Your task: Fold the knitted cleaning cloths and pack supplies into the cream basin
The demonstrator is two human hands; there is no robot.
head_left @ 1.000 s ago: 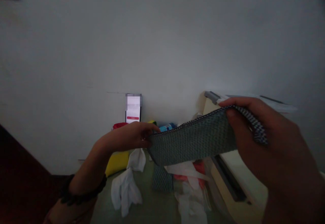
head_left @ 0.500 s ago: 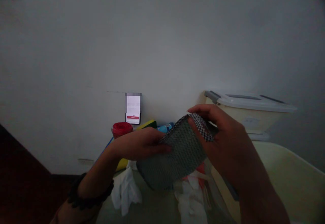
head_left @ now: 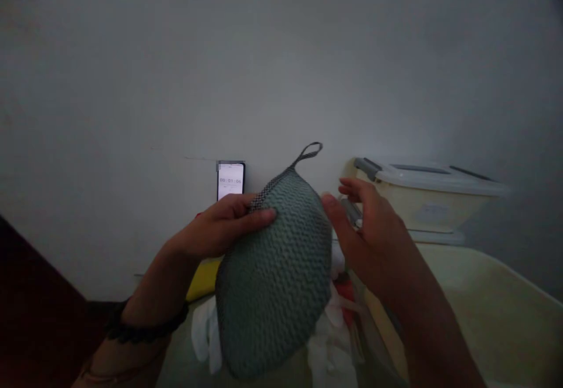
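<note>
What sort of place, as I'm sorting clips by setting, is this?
Probably a room at home, perhaps a storage corner: there's a textured green cloth in the left hand, a lidded storage box and a phone by a plain wall.

the scene is viewed from the wearer's head alone, near, behind and slightly above the left hand (head_left: pixel 240 224), where the woven cloth (head_left: pixel 277 282) is gripped; the wall (head_left: pixel 281 71) beyond the grip is faced, the tabletop (head_left: pixel 185 370) below it seen obliquely.
</note>
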